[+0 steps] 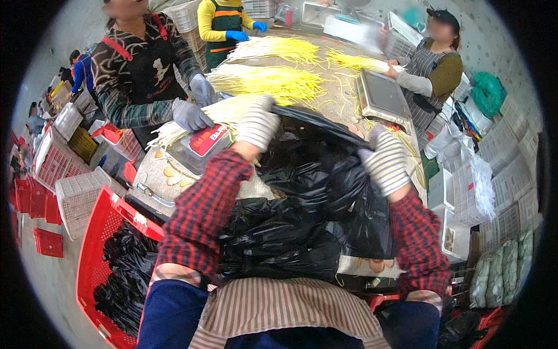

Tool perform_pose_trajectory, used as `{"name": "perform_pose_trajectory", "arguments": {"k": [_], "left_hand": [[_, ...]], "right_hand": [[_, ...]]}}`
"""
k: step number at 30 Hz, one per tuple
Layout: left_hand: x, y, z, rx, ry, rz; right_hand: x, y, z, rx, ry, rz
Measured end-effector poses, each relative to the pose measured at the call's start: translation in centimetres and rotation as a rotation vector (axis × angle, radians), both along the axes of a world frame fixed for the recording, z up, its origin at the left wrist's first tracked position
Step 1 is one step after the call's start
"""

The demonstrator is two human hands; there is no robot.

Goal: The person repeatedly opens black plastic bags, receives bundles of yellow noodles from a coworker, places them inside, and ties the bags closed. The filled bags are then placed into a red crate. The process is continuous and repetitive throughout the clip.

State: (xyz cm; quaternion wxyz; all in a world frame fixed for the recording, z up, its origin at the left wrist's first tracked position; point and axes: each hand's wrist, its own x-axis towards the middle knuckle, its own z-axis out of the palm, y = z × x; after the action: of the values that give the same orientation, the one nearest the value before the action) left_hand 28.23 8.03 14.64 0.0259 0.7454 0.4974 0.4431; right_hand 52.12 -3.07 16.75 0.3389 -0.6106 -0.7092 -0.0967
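Both my hands wear striped knit gloves and hold the upper edge of a black plastic bag [305, 174] spread between them. My left hand [258, 124] grips its left corner; my right hand [386, 161] grips its right side. The bag hangs over the table's near edge, against my striped apron. Beyond it lie bundles of long yellow-white stalks [266, 80], probably garlic chives. A co-worker's gloved hand [192, 115] rests on stalks beside a scale with a red label [209, 139], left of my left hand. A knife [152, 194] lies on the table at left.
A red plastic crate [93, 257] holding black bags stands at my left. A second scale [383, 94] is at the table's far right, by a co-worker holding stalks. Another co-worker in blue gloves stands at the far side. White crates [501, 187] are stacked at right.
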Motion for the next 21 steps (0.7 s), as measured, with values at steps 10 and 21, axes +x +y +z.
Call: {"name": "perform_pose_trajectory", "arguments": {"k": [10, 21], "left_hand": [[-10.7, -1.5, 1.1, -0.263, 0.041, -0.124], [-16.9, -6.6, -5.1, -0.59, -1.382, -0.683]], "right_hand": [[9.0, -0.2, 1.3, -0.456, 0.052, -0.096], [2.7, 4.3, -5.1, -0.423, 1.932, 0.107]]}}
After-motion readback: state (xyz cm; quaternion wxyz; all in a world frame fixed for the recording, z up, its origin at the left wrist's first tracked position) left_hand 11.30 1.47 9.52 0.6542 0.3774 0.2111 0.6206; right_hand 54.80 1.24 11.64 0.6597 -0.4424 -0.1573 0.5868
